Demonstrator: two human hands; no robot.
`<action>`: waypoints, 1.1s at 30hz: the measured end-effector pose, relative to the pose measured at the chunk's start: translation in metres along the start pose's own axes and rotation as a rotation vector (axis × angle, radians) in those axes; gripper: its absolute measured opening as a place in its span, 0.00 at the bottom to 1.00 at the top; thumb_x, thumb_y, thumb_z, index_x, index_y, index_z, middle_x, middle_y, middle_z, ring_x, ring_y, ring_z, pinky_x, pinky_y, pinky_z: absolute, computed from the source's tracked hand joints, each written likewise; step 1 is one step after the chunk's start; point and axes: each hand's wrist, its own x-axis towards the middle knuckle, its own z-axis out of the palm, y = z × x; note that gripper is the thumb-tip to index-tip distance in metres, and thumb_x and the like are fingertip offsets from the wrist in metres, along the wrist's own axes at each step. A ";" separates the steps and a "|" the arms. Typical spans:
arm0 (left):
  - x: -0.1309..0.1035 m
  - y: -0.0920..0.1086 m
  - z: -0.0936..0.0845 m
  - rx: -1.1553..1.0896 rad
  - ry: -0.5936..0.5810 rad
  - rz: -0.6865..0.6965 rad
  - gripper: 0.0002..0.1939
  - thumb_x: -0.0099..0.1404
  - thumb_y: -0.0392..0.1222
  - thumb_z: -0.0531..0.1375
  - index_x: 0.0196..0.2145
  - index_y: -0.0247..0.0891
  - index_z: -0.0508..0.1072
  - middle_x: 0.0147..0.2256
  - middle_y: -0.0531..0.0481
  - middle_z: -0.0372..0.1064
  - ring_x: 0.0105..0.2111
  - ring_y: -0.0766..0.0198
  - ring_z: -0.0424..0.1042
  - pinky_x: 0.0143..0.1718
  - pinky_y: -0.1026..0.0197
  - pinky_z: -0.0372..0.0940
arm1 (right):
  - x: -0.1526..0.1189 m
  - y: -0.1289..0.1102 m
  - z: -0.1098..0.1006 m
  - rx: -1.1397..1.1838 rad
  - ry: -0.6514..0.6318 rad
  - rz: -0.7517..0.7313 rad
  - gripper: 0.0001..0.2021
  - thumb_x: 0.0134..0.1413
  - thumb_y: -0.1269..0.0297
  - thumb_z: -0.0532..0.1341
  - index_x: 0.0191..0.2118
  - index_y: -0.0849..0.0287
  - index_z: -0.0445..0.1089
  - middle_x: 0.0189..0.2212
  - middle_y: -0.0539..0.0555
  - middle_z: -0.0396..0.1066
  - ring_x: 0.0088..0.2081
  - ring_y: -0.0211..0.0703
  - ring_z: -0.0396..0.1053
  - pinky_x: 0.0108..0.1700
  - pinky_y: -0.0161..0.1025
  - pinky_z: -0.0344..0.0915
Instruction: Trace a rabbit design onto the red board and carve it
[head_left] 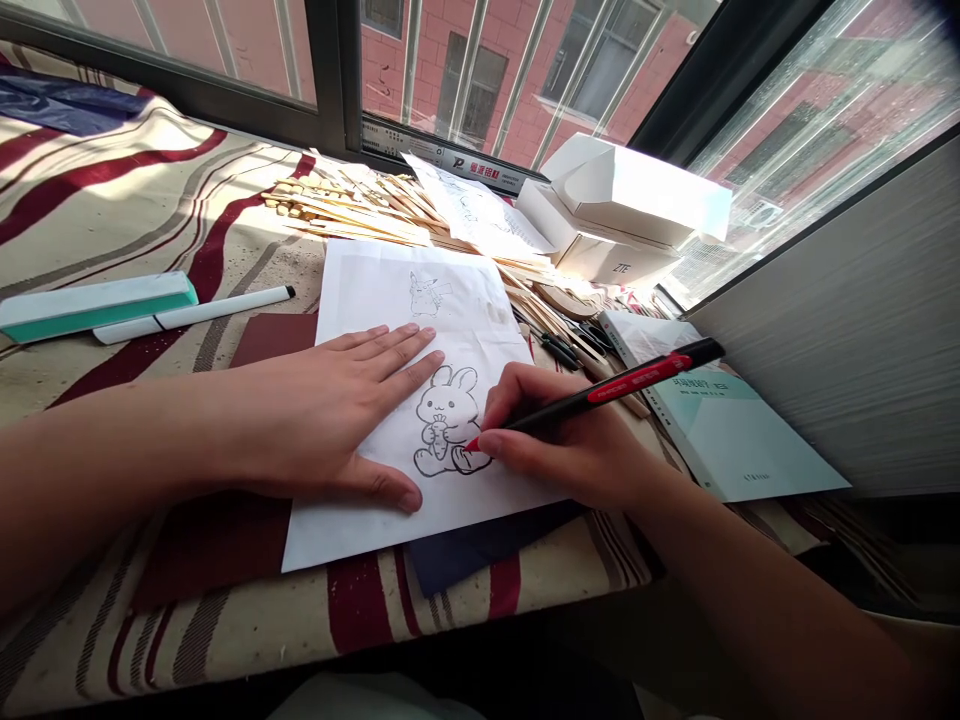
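A white sheet of paper [360, 535] lies before me, bearing a bunny drawing [448, 411] with a carrot in its paws. Higher on the sheet is a smaller, fainter drawing [426, 294]. Flat on the paper's left part rests my left hand [360, 400], fingers spread. My right hand [547, 425] grips a black and red marker pen [622, 383]; its red tip meets the bunny's foot at the lower right. Under the sheet are a dark red folder-like sheet [225, 545] and a dark blue one [487, 550].
Left of the paper lie a teal-and-white box-shaped item [112, 303] and a white marker [202, 312]. Beyond are wooden sticks [352, 205], another drawn sheet [480, 205] and a white box [622, 200]. A book [739, 420] sits right, on the striped cloth [360, 610].
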 end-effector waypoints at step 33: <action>0.002 0.001 0.000 -0.001 -0.010 -0.009 0.68 0.62 0.86 0.52 0.81 0.34 0.40 0.80 0.39 0.22 0.80 0.33 0.35 0.79 0.40 0.38 | -0.004 0.003 0.001 -0.077 -0.090 -0.108 0.08 0.59 0.76 0.73 0.36 0.62 0.75 0.33 0.50 0.79 0.34 0.30 0.75 0.36 0.25 0.70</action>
